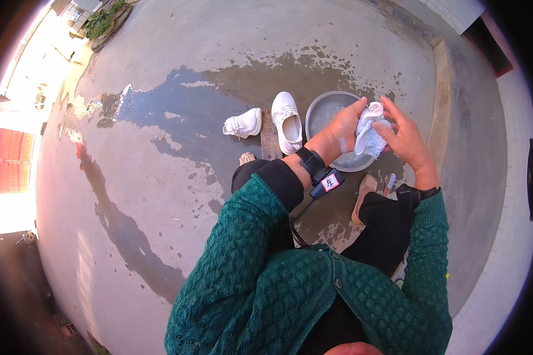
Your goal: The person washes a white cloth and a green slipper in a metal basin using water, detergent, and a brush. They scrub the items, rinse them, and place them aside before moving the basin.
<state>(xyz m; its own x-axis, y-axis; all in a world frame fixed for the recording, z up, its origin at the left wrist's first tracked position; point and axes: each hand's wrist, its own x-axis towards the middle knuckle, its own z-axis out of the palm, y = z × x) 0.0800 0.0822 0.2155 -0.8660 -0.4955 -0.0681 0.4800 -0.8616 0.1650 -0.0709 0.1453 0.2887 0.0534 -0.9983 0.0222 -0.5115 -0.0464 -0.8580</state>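
Note:
A bunched, wet-looking white cloth is held up between my two hands over the right side of a grey metal basin. My left hand supports it from the left, its thumb pointing up and its other fingers hidden behind the cloth. From the right, my right hand grips it, with the thumb pressed on the front. Left of the basin stands a white lace-up shoe. Its mate, another white shoe, rests farther left.
A wooden board lies between the shoes. Beside my right foot is a brush. Water covers much of the concrete floor around the basin. A low concrete kerb runs along the right, near a white tiled wall.

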